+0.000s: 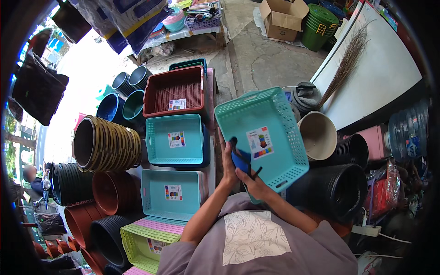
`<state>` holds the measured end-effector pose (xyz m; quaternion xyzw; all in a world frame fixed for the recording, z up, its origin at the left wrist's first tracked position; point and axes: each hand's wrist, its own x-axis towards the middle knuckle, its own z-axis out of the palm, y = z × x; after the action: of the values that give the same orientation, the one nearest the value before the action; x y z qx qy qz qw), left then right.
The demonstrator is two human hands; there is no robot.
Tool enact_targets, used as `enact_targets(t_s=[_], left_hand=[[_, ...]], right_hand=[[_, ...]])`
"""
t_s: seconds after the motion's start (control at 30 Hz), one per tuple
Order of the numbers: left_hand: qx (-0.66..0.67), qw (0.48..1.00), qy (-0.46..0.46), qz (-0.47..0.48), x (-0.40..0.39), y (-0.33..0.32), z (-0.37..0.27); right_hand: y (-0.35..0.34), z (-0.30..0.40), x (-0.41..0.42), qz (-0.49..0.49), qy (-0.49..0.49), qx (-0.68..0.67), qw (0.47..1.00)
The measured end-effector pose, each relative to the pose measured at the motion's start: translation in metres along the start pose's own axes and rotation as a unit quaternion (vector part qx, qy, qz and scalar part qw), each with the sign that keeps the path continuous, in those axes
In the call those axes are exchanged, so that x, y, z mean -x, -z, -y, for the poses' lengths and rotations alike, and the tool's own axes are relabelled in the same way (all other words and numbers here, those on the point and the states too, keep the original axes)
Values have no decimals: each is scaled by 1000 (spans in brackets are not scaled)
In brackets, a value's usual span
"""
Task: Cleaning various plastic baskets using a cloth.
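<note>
A turquoise plastic basket (237, 118) with perforated walls is tilted in front of me, its inside facing up. A printed label sheet lies on its floor. My left hand (227, 165) is at the basket's near left side, fingers along the wall and thumb raised. My right hand (255, 184) is at the near corner, its thumb across the lower end of a blue and black handheld tool (241, 161). That tool lies between my hands, over the basket; its exact kind is unclear. Most of my right fingers are hidden.
Left of me, a table holds turquoise baskets (158, 154), a brown-red basket (173, 86) and lime baskets (135, 237). Beyond stand stacked woven-look pots (113, 144). At right are a beige bin (319, 137), black buckets (323, 192) and a twig broom (347, 65).
</note>
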<state>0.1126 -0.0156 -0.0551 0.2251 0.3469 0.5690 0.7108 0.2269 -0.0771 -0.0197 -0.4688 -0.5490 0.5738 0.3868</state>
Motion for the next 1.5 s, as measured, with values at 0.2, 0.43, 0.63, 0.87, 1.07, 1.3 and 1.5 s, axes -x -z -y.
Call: enact_targets(t_s=[0.2, 0.43, 0.63, 0.87, 1.07, 1.3, 1.5], left_hand=[[-147, 984, -97, -38, 20, -23, 26], [-191, 951, -233, -68, 31, -38, -1], [-183, 955, -231, 21, 40, -39, 6], [-144, 964, -224, -23, 29, -28, -13], [-132, 972, -194, -12, 32, -22, -17], [-146, 974, -173, -23, 42, -18, -28], [-177, 964, -194, -41, 51, -27, -44]], right_hand=[[11, 62, -72, -188, -30, -352, 917], [59, 86, -106, -398, 137, -528, 738], [71, 17, -162, -483, 125, 29, 866], [6, 25, -88, -166, 134, 30, 976], [23, 28, -81, -54, 259, 205, 942], [68, 21, -109, -101, 308, 448, 833], [87, -2, -113, -163, 264, 392, 866]])
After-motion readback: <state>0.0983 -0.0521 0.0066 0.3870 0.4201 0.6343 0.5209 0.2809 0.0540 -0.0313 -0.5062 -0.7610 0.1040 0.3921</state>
